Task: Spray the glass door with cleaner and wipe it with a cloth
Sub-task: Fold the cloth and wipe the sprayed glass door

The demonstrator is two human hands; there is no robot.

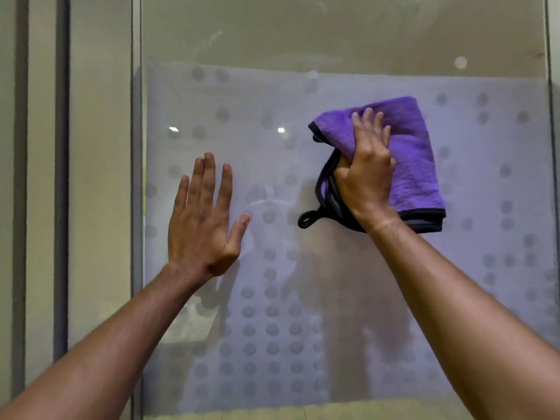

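The frosted glass door, patterned with dots, fills the view; the folded purple microfibre cloth lies flat against it at upper right, long axis near vertical, black hanging loop trailing lower left; the right hand presses it, thumb curled into its folds; the left hand is spread, fingers straight, holding nothing.

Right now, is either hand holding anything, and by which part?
The right hand grips the folded purple cloth at its bunched left edge, pressing it to the glass door. The left hand holds nothing, fingers spread.

Plush purple cloth with black trim; glossy glass door frosted matt with dots.
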